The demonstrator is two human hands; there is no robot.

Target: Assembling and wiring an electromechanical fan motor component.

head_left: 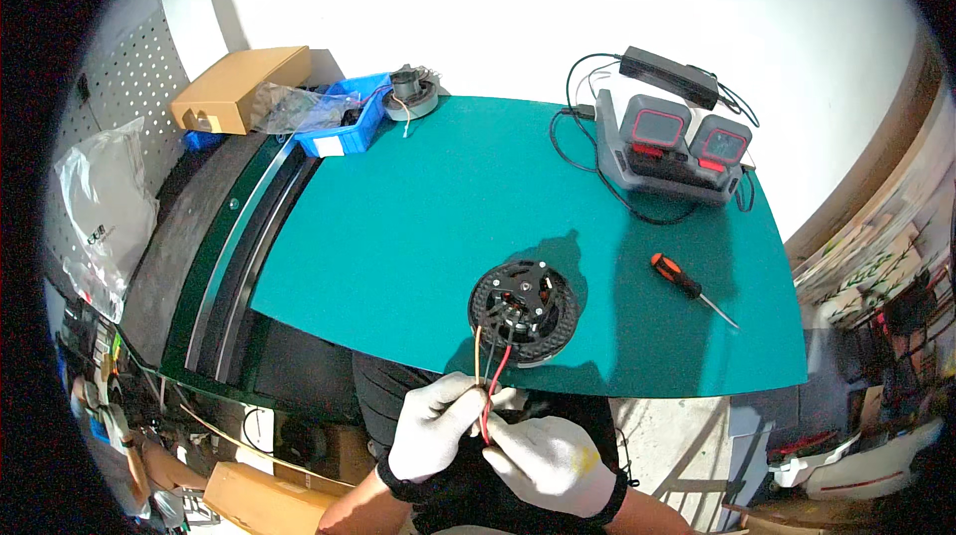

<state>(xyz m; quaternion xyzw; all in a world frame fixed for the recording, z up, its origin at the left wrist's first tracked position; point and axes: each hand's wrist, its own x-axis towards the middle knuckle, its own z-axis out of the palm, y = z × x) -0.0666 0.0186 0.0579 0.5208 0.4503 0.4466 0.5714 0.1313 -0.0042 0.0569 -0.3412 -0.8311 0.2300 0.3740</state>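
A round black motor-like unit (pixel 526 308) with a ridged rim lies on the green table mat near its front edge. Yellow, black and red wires run from it toward me, past the table edge. My left hand (pixel 438 423), in a white glove, pinches the wires close to the yellow one. Beside it my right hand (pixel 551 462), also gloved, has its thumb and fingers closed around the lower part of the red wire (pixel 496 383). The fingertips of both hands nearly meet. The wire ends are hidden in the fingers.
An orange-and-black screwdriver (pixel 687 284) lies to the right. Behind it stands a grey charging dock (pixel 667 182) with a black power adapter (pixel 669 75) and loose cables. At the back left are a blue bin (pixel 363 127), a grey round part (pixel 411 102) and a cardboard box (pixel 239 87).
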